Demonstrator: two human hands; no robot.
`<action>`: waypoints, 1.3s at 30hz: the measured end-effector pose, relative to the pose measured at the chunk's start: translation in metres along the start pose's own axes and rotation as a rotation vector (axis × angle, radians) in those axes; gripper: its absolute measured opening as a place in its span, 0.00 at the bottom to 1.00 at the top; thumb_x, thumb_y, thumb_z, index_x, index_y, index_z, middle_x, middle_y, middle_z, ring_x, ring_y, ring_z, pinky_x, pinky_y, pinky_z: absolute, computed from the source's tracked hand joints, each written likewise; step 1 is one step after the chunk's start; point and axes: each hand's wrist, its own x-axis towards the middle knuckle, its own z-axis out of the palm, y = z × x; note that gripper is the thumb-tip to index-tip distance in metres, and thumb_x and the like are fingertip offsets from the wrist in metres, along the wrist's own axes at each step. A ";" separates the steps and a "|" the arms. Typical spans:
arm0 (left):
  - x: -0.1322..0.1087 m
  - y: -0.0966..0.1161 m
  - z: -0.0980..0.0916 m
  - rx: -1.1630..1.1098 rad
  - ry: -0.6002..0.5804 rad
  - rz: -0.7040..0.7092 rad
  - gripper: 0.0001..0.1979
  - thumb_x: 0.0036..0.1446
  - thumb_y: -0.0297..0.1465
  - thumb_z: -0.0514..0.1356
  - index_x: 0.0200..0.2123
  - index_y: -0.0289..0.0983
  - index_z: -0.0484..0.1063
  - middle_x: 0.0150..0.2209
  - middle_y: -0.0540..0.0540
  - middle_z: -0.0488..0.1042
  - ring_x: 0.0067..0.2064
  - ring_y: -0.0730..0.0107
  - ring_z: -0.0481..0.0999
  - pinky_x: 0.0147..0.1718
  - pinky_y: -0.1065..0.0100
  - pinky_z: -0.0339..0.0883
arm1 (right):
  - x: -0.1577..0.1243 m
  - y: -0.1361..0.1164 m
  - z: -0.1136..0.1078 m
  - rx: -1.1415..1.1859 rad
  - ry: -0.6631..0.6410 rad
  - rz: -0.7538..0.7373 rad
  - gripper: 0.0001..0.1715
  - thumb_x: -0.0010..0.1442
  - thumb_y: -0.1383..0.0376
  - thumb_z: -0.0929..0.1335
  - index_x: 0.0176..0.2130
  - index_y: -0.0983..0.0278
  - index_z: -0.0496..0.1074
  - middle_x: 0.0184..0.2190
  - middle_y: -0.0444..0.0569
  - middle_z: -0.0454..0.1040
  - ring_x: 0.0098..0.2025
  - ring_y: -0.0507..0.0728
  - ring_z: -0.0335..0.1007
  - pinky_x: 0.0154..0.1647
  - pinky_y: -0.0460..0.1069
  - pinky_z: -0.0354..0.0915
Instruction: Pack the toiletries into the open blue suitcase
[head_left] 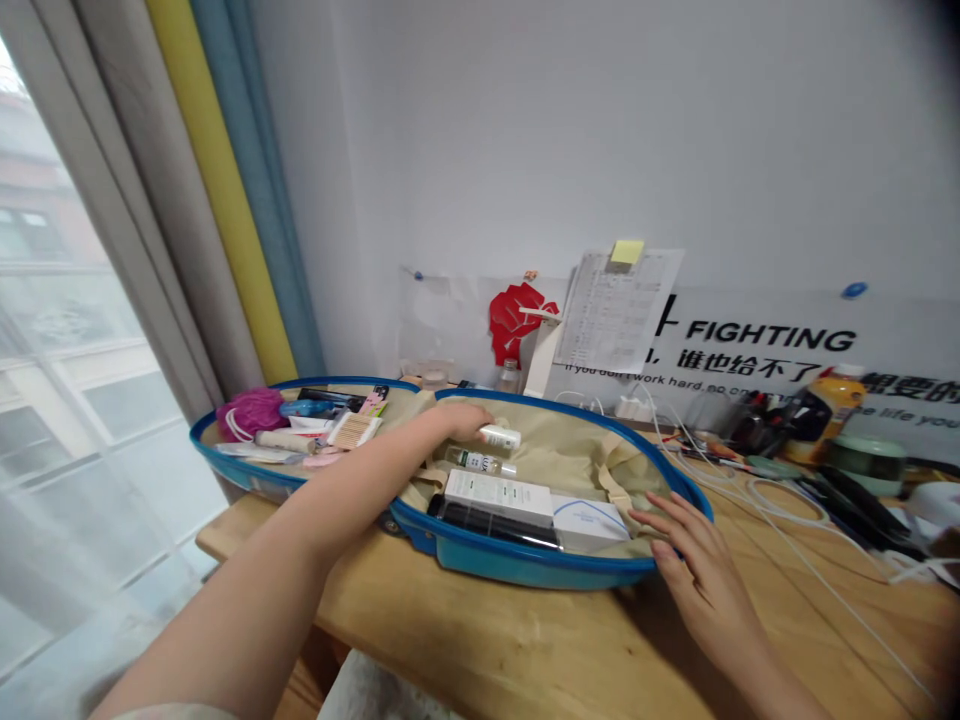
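White cosmetic bottle (500, 437) against the left hand's grip (459, 423)

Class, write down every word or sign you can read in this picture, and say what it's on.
"FIGHTING": wall poster
"谁也给不了": same poster
"you don't work hard, no cr": same poster, cut off
Printed sheet: too small to read
White box: too small to read
Small glass bottle: too small to read
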 end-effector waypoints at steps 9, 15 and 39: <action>0.010 -0.007 0.028 -0.047 -0.064 -0.033 0.21 0.56 0.38 0.58 0.54 0.44 0.67 0.57 0.45 0.69 0.55 0.61 0.70 0.51 0.65 0.62 | 0.000 0.000 -0.001 -0.001 -0.004 -0.022 0.22 0.64 0.52 0.57 0.45 0.57 0.73 0.51 0.52 0.72 0.59 0.64 0.62 0.54 0.65 0.63; 0.010 -0.007 0.031 -0.063 -0.072 -0.045 0.23 0.56 0.37 0.57 0.55 0.43 0.66 0.58 0.44 0.68 0.57 0.58 0.68 0.54 0.61 0.60 | -0.001 0.000 0.001 0.016 -0.015 0.019 0.24 0.63 0.51 0.56 0.45 0.57 0.74 0.52 0.52 0.71 0.60 0.64 0.61 0.55 0.65 0.62; 0.009 -0.001 0.033 -0.111 -0.104 -0.064 0.22 0.53 0.28 0.55 0.52 0.44 0.70 0.54 0.46 0.73 0.52 0.62 0.73 0.49 0.66 0.65 | -0.001 0.002 0.001 0.023 -0.023 0.052 0.25 0.63 0.50 0.56 0.44 0.58 0.74 0.51 0.52 0.72 0.59 0.65 0.61 0.56 0.65 0.62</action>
